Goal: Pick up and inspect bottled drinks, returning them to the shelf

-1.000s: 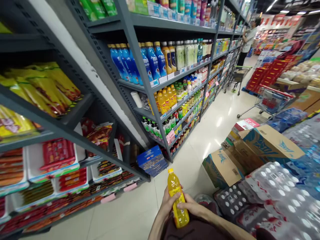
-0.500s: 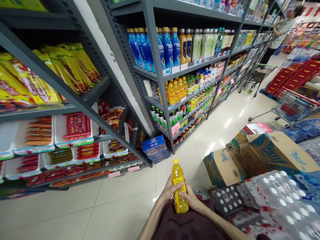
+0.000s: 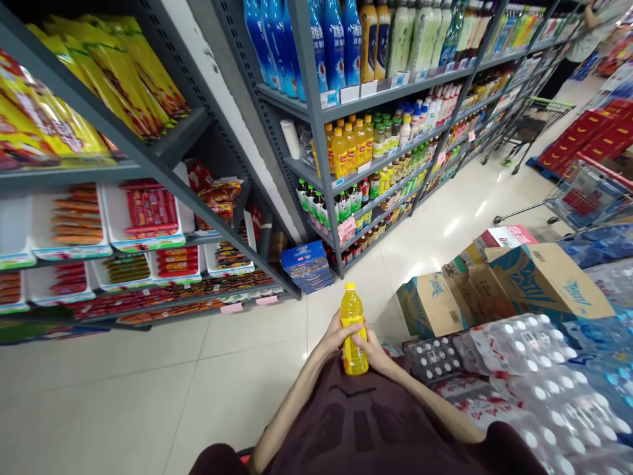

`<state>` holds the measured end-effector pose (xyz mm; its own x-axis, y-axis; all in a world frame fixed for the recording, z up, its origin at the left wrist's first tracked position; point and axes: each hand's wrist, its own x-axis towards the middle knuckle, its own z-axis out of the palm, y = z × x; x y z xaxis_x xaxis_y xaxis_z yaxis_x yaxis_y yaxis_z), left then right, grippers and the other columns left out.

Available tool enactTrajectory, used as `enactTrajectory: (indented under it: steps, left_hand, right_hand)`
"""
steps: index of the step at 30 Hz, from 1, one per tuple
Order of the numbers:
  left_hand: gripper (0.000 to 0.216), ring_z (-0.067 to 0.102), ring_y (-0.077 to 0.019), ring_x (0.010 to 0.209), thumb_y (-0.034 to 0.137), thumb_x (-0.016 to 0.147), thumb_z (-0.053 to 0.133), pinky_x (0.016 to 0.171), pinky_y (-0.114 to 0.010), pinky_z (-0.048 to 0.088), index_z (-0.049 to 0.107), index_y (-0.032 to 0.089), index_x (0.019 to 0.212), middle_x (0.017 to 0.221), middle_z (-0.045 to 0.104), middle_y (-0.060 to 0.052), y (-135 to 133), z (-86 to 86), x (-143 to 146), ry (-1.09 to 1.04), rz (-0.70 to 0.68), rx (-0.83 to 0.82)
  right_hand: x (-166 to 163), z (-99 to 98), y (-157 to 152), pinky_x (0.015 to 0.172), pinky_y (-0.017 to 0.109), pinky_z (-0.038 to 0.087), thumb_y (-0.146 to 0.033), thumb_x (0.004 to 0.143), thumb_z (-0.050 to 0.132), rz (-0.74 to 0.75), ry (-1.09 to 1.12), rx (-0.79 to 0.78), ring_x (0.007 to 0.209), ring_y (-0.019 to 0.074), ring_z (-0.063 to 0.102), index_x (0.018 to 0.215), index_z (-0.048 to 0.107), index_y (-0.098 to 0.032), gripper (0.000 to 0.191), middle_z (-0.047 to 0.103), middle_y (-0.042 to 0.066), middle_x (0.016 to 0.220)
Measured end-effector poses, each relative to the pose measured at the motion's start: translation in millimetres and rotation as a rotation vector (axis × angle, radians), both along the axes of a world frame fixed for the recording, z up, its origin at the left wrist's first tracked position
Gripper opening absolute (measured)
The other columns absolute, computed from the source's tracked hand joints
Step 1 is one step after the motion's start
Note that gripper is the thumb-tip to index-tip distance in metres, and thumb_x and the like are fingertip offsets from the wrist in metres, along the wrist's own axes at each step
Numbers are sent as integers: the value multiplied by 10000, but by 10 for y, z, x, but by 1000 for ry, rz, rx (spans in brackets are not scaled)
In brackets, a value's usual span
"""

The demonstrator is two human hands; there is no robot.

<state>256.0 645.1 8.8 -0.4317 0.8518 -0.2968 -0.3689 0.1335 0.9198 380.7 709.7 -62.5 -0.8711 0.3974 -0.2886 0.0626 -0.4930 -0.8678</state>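
Observation:
A bottle of yellow drink (image 3: 352, 307) with a yellow cap stands nearly upright in front of my dark shirt. My left hand (image 3: 335, 335) is wrapped round its left side, with the thumb lying across the front. From the right, my right hand (image 3: 373, 349) grips the same bottle, its thumb also on the front. The fingers behind the bottle are hidden. Similar bottles with orange-yellow drink (image 3: 341, 152) stand on the shelf ahead.
Shelves (image 3: 316, 112) of bottled drinks run away to the right. Snack racks (image 3: 143, 244) stand at the left, with a blue carton (image 3: 307, 267) on the floor between. Cardboard boxes (image 3: 435, 303) and wrapped drink packs (image 3: 524, 343) lie at the right. A person (image 3: 588, 39) stands beyond a cart (image 3: 537, 125).
My view has tipped downward, so the shelves sit higher and more of my shirt shows. Both hands keep their hold on the bottle.

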Motion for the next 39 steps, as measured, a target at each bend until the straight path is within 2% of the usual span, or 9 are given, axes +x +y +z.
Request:
enactTrajectory:
  steps: [8,17,23,30,32,36,39]
  left_hand:
    - [533,654,-196,833,424,638,839,777,-308,516,576,154,1014,927,683,-62,59,-7,14,3,0,4]
    - [505,657,-194,829,402,645,833,773,-305,526,593,147,1009,929,685,-61,56,-23,12,-24,11,-19]
    - [506,655,-188,816,412,650,842,750,-295,528,595,148,1004,941,687,-66,43,-114,36,-29,28,-12]
    - [522,663,-190,846,398,698,839,766,-291,534,593,148,1084,975,685,-70,51,-197,35,-25,36,-25]
    - [546,650,-174,818,399,707,841,734,-272,527,590,146,1121,960,674,-60,57,-217,36,-17,44,-36]
    - [664,564,-109,644,385,701,861,564,-213,458,559,148,1242,914,640,-28,55,-237,47,-2,48,-74]
    - [668,496,-77,552,422,781,796,473,-189,382,521,164,1332,891,629,-14,32,-229,39,-26,24,-100]
  right_hand:
    - [-6,9,31,666,352,574,-614,733,771,-23,16,-31,732,236,685,1065,620,-178,568,664,56,785]
    - [14,-27,52,627,338,580,-587,778,754,9,15,-99,678,231,700,969,619,-145,500,656,54,711]
    - [11,-9,50,642,341,582,-554,719,811,-28,-5,-68,727,248,710,937,619,-147,500,668,57,727]
    - [-8,-35,29,567,339,562,-680,700,779,-26,-39,-139,527,193,643,991,612,-152,626,668,39,704]
    - [-17,-57,31,564,319,556,-682,698,783,-19,-46,-174,533,184,641,997,603,-163,626,669,31,704]
    - [-29,-88,51,600,319,568,-711,681,787,52,-36,-267,612,200,676,1035,601,-174,670,686,39,752]
    - [-22,-83,69,645,333,583,-711,690,795,90,-24,-325,693,213,704,1084,593,-167,702,699,61,821]
